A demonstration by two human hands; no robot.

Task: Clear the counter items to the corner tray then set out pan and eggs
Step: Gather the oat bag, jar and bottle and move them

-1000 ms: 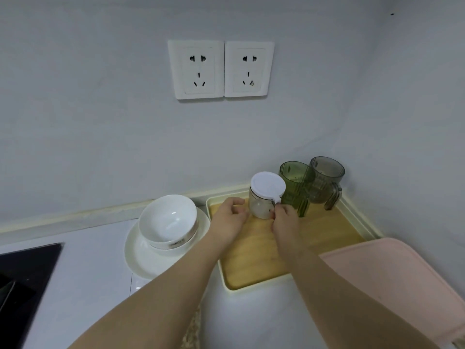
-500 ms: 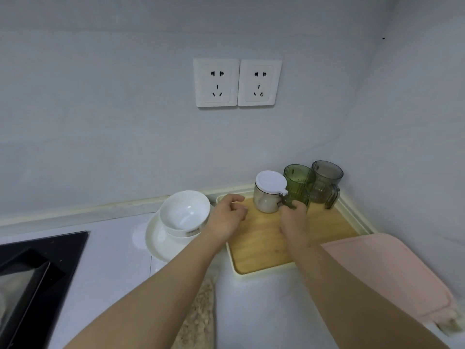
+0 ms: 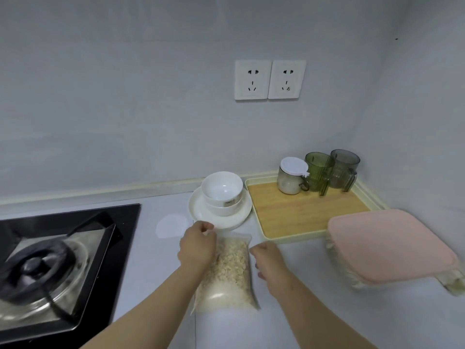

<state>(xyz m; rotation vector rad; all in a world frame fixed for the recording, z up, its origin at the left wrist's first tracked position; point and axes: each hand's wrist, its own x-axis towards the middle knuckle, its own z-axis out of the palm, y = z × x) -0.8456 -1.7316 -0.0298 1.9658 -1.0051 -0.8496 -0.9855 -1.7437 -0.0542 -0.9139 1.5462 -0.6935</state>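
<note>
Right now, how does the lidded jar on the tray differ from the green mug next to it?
The jar is clear, capped with a white lid, and holds something pale; the green mug is tinted and open-topped. Both stand upright, side by side, on the tray.

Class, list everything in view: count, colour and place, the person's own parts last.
Sockets: 2, white, back wall.
Hob: 1, black, counter's left.
Plate: 1, white, left of tray.
Bowls: 2, white, stacked on plate.
Tray: 1, wood with cream rim, corner.
Jar: 1, clear, white lid, tray's back.
Mugs: 2, green and grey, beside jar on tray.
Container: 1, pink lid, counter's right.
Oat bag: 1, clear, counter, between grips.
Left grip: 1, bare, at bag's left edge.
Right grip: 1, bare, at bag's right edge.
</note>
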